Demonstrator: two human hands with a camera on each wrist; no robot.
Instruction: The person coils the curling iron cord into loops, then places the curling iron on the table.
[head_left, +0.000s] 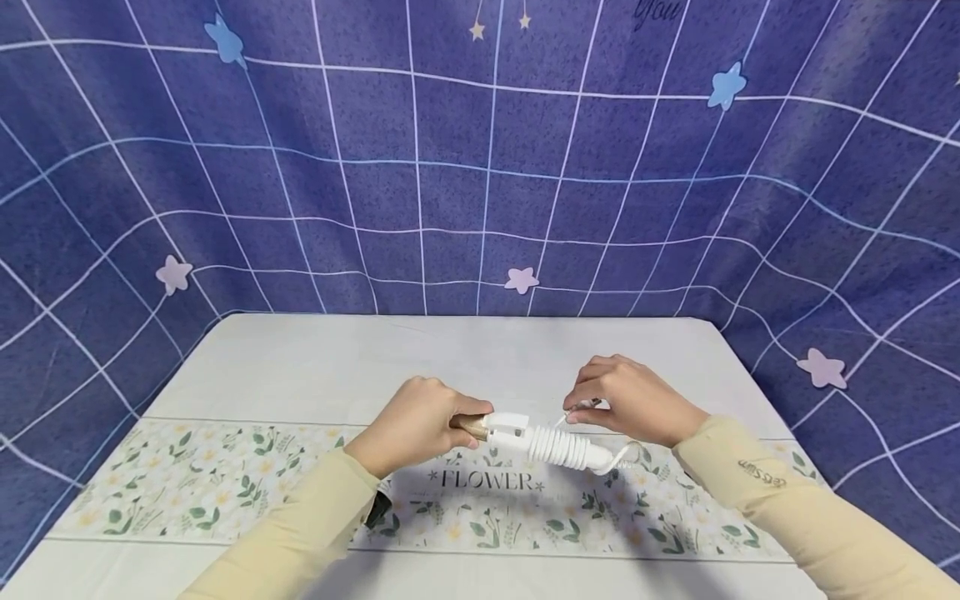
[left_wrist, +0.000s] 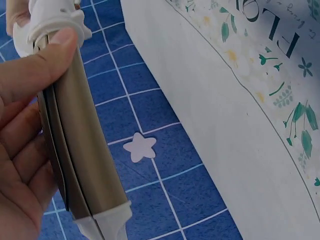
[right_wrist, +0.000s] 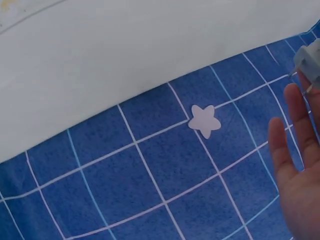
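A curling iron (left_wrist: 82, 125) with a gold-brown barrel and a white handle is held above the table. My left hand (head_left: 420, 421) grips it by the barrel, the thumb lying near the white collar. White cord (head_left: 558, 447) is wound in several turns round the handle, and a loose loop hangs at the handle's end. To the right, my right hand (head_left: 633, 400) pinches the cord's plug (right_wrist: 310, 60). In the right wrist view the plug's pins show at the right edge, and that hand is partly cut off.
Beneath the hands is a table (head_left: 450, 358) with a white cloth and a flower-printed band reading FLOWER. A blue gridded curtain (head_left: 450, 200) with star shapes surrounds its back and sides. A dark object (head_left: 378, 508) shows at the left wrist.
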